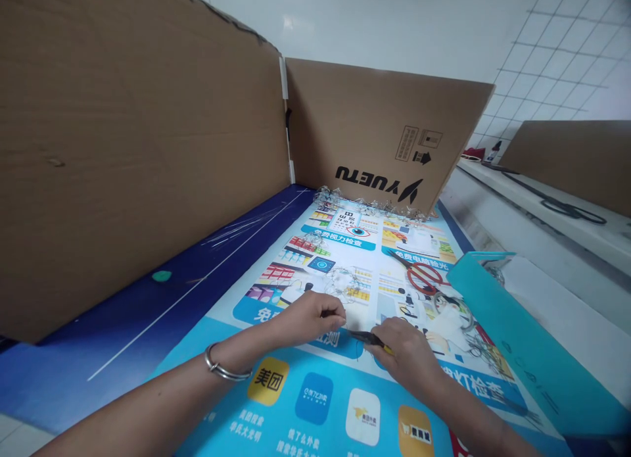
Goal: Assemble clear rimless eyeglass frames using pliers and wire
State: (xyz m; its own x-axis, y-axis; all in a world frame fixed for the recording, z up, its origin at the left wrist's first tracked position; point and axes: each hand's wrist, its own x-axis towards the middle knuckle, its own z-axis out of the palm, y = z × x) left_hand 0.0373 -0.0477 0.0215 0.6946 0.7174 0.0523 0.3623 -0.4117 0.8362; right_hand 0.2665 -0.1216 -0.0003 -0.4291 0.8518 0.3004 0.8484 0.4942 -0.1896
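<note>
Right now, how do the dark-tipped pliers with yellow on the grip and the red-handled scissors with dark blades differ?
The pliers are held in the bare right hand; the scissors lie on the colourful printed poster. The pliers show yellow on the grip; the scissors have red handle loops. Both have dark working ends.
</note>
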